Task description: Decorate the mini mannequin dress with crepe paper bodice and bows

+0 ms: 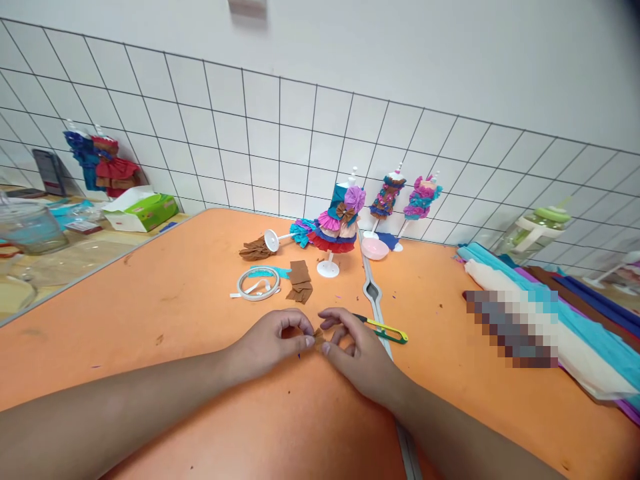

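Note:
My left hand [273, 340] is closed in a pinch, thumb against fingertips, on a small piece of brown crepe paper [319, 338]. Close to its other side is my right hand [363, 353], fingers curled but apart; whether its thumb touches the paper I cannot tell. Beyond the hands lie brown crepe paper pieces [300, 275] and a roll of white double-sided tape [241, 291] with a loose end. A yellow-green utility knife [393, 331] rests just past my right hand. Behind stands a mini dress form [336, 230] in a layered paper dress with a brown bow.
A dress form lying on its side [271, 241] and folded brown paper [255, 250] are at the back, near a pink bowl [375, 249]. Crepe paper sheets [550, 333] cover the right side, partly under a pixelated patch. A metal seam [367, 267] crosses the orange table [200, 427].

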Tool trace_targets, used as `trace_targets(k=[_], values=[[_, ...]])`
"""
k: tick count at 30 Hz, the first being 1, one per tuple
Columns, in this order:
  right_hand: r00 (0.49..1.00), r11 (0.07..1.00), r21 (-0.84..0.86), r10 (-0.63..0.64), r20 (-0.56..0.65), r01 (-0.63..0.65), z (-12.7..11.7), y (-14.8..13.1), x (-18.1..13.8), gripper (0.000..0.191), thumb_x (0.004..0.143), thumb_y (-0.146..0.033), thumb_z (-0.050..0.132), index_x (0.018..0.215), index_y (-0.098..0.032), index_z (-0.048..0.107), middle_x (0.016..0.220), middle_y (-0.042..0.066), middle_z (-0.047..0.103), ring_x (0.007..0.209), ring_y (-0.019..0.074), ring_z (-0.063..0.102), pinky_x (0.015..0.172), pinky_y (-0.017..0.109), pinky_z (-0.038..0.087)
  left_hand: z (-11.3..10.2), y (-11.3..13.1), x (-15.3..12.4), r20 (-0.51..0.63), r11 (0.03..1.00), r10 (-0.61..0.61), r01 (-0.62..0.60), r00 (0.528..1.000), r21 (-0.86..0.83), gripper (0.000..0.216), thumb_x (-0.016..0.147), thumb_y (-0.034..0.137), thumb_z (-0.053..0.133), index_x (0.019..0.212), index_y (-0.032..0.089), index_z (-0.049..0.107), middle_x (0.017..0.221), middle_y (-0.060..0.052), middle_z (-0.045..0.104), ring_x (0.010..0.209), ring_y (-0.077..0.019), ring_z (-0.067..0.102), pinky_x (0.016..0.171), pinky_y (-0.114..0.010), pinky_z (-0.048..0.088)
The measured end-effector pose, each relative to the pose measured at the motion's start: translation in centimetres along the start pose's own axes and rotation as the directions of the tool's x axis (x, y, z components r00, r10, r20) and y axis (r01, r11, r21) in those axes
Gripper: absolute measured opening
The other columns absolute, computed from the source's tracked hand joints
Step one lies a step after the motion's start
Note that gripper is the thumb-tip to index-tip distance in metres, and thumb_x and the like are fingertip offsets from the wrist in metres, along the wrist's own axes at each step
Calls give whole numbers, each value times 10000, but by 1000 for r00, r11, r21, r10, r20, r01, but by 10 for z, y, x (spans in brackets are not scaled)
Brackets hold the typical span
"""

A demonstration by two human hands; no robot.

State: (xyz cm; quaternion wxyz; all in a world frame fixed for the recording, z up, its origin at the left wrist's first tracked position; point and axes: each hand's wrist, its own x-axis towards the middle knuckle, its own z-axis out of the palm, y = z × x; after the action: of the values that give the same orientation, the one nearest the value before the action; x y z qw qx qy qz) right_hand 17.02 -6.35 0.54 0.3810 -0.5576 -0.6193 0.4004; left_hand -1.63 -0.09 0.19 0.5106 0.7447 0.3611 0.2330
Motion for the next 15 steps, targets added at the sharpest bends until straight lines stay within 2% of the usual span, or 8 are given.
trace_targets(k=[2, 5, 10, 12, 15], values=[[991, 980, -149, -136, -17, 132, -3, -1, 0, 264, 760, -169, 601, 1006, -252, 646, 1003, 18, 652, 856, 157, 576, 635, 249, 462, 1, 0, -1, 10, 999, 12, -12, 1000, 46, 188, 776, 353, 611, 736, 169, 603, 814, -26, 610, 799, -182, 567, 732, -291, 450], [973, 939, -261, -232, 7, 226, -4, -1, 1, 119, 768, -159, 603, 826, -236, 673, 867, 5, 673, 839, 162, 576, 684, 267, 447, 3, 1, -3, 24, 988, 31, -34, 999, 149, 171, 770, 341, 613, 743, 173, 631, 849, -38, 616, 847, -196, 565, 750, -295, 449], [951, 892, -335, -305, 46, 302, -5, -2, -1, 197, 742, -141, 624, 910, -237, 659, 932, 10, 678, 848, 167, 577, 756, 296, 427, 3, 3, -4, 69, 959, 57, -73, 996, 273, 172, 769, 349, 616, 743, 182, 643, 833, -35, 611, 806, -188, 555, 720, -291, 445], [949, 873, -375, -307, 74, 312, -5, -3, -2, 153, 752, -145, 605, 868, -230, 654, 906, 6, 677, 842, 164, 578, 756, 293, 414, 3, 4, -4, 87, 950, 73, -96, 994, 298, 161, 781, 339, 604, 746, 187, 646, 830, -34, 616, 808, -186, 553, 721, -289, 441], [971, 882, -409, -235, 49, 234, -2, -2, -3, 59, 730, -157, 594, 736, -211, 615, 770, -16, 638, 748, 143, 559, 671, 265, 388, 5, 5, -5, 81, 922, 125, -146, 989, 359, 106, 776, 284, 596, 752, 192, 644, 818, -33, 625, 817, -188, 552, 731, -292, 435]])
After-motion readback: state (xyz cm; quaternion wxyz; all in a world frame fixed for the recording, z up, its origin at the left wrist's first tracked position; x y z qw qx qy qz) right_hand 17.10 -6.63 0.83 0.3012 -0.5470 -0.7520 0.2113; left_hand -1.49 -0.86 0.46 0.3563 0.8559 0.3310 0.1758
